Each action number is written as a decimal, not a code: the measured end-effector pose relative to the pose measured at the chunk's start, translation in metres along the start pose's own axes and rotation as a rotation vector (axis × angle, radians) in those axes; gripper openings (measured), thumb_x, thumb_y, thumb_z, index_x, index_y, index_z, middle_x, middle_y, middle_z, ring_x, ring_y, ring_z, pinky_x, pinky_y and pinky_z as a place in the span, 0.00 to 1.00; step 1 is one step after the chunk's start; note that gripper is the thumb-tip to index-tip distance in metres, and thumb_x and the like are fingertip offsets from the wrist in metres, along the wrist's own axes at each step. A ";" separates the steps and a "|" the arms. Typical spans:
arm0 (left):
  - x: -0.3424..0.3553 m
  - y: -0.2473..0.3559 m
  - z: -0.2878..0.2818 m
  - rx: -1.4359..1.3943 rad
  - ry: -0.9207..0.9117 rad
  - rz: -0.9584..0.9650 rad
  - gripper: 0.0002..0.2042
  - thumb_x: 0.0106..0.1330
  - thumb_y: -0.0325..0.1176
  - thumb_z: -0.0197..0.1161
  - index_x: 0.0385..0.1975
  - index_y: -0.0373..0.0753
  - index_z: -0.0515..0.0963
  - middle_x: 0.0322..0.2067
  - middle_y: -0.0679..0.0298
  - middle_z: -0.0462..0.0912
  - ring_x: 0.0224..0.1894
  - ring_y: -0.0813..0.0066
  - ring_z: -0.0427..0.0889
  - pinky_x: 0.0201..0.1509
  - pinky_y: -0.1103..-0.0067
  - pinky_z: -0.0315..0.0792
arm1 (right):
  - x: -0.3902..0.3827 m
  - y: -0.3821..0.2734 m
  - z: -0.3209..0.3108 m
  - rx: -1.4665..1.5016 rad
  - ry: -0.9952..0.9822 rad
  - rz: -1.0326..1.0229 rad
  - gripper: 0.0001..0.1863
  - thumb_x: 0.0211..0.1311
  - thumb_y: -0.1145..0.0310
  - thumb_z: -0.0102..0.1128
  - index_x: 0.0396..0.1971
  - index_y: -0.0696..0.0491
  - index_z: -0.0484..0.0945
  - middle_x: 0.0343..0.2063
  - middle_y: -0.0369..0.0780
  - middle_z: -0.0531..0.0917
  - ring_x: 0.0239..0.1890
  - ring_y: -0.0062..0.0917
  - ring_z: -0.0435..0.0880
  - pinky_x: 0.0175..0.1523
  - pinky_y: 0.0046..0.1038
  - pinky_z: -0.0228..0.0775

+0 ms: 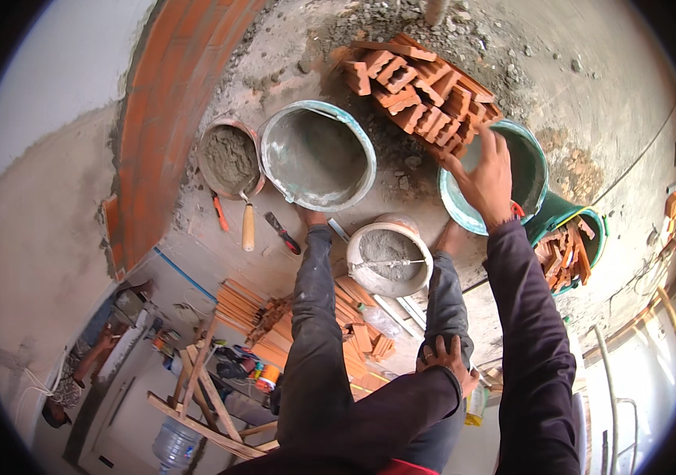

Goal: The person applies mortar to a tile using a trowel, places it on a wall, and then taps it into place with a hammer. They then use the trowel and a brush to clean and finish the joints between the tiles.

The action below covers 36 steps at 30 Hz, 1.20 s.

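My right hand (487, 178) reaches over a green bucket (541, 170), thumb and fingers apart, beside the near end of a pile of broken hollow clay bricks (433, 99). No brick shows in its grasp. My left hand (446, 364) lies with fingers spread on my right knee. Between my feet sits a whitish bucket of grey mortar (391, 257) with a cord across it. A wider green-rimmed tub (318, 156) holds smooth grey contents. Left of it, a trowel (248, 226) leans in another mortar bucket (229, 161), wooden handle outward.
A second green bucket (571, 249) holds brick pieces at the right. A utility knife (282, 233) and an orange-handled tool (221, 214) lie on the floor. A brick wall (164, 103) rises at left. Stacked bricks (239, 305), wooden trestles (203, 388) and a water jug (173, 443) stand below.
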State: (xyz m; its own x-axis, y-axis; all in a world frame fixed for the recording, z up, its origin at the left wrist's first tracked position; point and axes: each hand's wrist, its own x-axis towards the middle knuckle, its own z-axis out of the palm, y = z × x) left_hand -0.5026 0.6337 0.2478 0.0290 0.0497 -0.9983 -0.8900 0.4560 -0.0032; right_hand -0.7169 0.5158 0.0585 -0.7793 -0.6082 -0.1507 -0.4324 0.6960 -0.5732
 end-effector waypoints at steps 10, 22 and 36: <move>0.065 -0.115 -0.034 -0.576 0.250 0.928 0.28 0.66 0.47 0.64 0.59 0.35 0.69 0.53 0.45 0.77 0.55 0.45 0.77 0.59 0.61 0.72 | 0.151 -0.103 0.086 -0.484 -0.276 -0.105 0.49 0.41 0.30 0.72 0.67 0.30 0.67 0.68 0.50 0.64 0.69 0.54 0.62 0.68 0.55 0.57; 0.102 -0.115 -0.100 -0.531 -0.041 1.226 0.31 0.61 0.48 0.66 0.59 0.32 0.70 0.51 0.47 0.77 0.52 0.46 0.79 0.56 0.59 0.73 | 0.164 -0.081 0.126 -0.591 -0.246 -0.343 0.36 0.37 0.51 0.78 0.54 0.42 0.82 0.55 0.44 0.80 0.64 0.39 0.68 0.69 0.47 0.52; 0.095 -0.138 -0.146 -0.361 -0.073 1.085 0.34 0.61 0.52 0.65 0.62 0.37 0.69 0.54 0.49 0.74 0.56 0.48 0.76 0.56 0.56 0.73 | 0.189 -0.101 0.127 -0.409 -0.454 -0.110 0.33 0.37 0.59 0.78 0.50 0.50 0.84 0.31 0.42 0.84 0.37 0.33 0.84 0.48 0.39 0.77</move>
State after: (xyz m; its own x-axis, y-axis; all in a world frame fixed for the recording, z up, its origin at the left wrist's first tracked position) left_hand -0.4431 0.4459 0.1451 -0.8178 0.3182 -0.4795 -0.5407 -0.1398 0.8295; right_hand -0.7629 0.2826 -0.0143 -0.4883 -0.7239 -0.4874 -0.7081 0.6551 -0.2636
